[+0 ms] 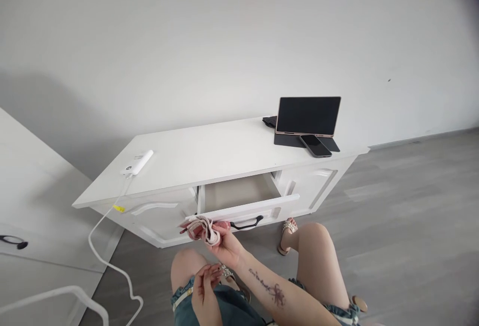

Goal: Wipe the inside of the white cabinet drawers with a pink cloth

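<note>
My right hand [228, 247] is closed on a crumpled pink and white cloth [205, 229]. It is at the front of a pulled-out drawer [239, 193], beside the drawer's black handle [247, 223]. Part of the drawer front is hidden by the cloth. Close to my lap, my left hand [207, 283] has its fingers curled together, and I see nothing in them. Bare surface shows inside the drawer.
The drawer belongs to a low white cabinet [202, 149] against the wall. On its top lie a white power adapter [142, 163] with a cable [108, 212], a propped tablet [309, 116], a phone [315, 146] and a dark folded item [269, 122]. My knees flank the drawer.
</note>
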`<state>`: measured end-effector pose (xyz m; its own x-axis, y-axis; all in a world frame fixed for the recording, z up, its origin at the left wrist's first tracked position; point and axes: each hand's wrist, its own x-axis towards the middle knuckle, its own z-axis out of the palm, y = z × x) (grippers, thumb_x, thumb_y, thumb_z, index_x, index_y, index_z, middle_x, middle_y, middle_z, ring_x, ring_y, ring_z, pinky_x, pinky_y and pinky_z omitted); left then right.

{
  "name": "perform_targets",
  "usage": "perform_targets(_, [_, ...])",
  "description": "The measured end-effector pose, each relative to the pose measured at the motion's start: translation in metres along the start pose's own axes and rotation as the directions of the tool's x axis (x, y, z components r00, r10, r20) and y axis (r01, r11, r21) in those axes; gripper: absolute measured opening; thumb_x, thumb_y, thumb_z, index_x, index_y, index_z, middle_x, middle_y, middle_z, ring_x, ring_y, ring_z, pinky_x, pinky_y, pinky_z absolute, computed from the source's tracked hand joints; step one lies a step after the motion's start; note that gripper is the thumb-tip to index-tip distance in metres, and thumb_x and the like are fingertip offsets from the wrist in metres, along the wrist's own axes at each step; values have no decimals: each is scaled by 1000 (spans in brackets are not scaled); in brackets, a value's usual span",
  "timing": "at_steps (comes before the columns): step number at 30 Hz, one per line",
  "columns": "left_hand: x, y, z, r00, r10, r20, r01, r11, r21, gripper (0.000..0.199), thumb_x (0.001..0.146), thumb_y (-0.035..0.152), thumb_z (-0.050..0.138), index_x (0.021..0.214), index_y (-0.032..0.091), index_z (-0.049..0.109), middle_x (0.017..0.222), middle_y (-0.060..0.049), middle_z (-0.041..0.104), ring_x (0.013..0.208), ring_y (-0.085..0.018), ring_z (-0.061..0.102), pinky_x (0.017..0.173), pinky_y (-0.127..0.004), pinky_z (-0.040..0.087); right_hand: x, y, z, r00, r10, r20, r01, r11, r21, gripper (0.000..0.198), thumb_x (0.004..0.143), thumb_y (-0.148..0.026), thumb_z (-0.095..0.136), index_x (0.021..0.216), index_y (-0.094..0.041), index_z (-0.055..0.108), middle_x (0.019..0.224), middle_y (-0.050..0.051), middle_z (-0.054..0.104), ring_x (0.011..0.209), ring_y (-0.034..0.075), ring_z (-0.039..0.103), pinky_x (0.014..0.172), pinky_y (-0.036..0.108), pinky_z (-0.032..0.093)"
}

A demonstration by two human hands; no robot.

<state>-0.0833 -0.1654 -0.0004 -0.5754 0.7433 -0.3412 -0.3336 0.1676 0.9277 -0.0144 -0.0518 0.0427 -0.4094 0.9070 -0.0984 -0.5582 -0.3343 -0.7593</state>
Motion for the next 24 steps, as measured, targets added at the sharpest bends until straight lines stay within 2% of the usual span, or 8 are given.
perform_targets(3, [10,-13,2,994,-87,67,90,995,-48,7,83,17,61,85,22,66,85,-4,75,78,-20,71,76,-27,57,-8,-22,3,998,58,5,-58,977,205,14,87,-18,40,83,-18,53,85,2,61,89,10,63,93,26,50])
perform_targets(6, [17,-18,21,964,-167,208,193,975,-111,5,79,16,66,83,19,67,86,-6,75,84,-21,72,88,-30,55,-21,-45,-7,993,118,4,-106,878,467,14,86,-12,42,88,-16,55,88,1,62,88,7,62,95,20,47])
perform_targets(8, [20,-15,41,913,-255,318,308,943,-128,8,78,11,66,84,16,68,87,-8,75,88,-21,72,94,-31,54,-32,-61,-19,992,125,-3,-101,815,571,13,86,-11,44,91,-14,56,94,3,63,91,8,62,94,22,49])
perform_targets(10, [20,-6,63,847,-326,421,414,900,-136,16,77,5,64,87,16,69,93,-9,75,94,-20,71,99,-31,51,-44,-76,-35,995,91,-39,-54,827,560,13,87,-14,46,94,-15,56,99,4,63,94,10,62,91,26,52])
perform_targets(16, [23,21,111,729,-395,560,563,811,-161,14,81,5,58,74,15,63,85,-10,74,89,-20,72,96,-32,53,-78,-120,-89,976,-44,-215,113,941,319,23,93,-21,36,97,-16,58,102,6,61,94,12,61,92,33,51])
perform_targets(19, [28,22,119,738,-447,506,578,805,-132,15,88,14,56,74,15,61,74,-10,72,79,-20,73,87,-32,57,-91,-140,-112,946,-188,-266,193,981,-8,28,93,-28,33,92,-20,60,101,7,63,94,16,60,89,41,52])
perform_targets(21, [32,20,121,754,-458,472,571,812,-124,12,88,15,58,75,15,60,69,-7,70,74,-19,73,83,-32,58,-99,-149,-126,918,-285,-276,229,949,-218,30,92,-32,33,88,-23,62,103,8,64,94,19,60,86,45,53])
perform_targets(24, [39,16,122,759,-458,462,565,817,-118,15,84,9,63,72,16,57,67,-5,70,71,-18,73,81,-34,59,-113,-153,-145,852,-433,-295,301,866,-399,39,94,-33,28,82,-23,64,101,10,65,96,21,61,86,45,52])
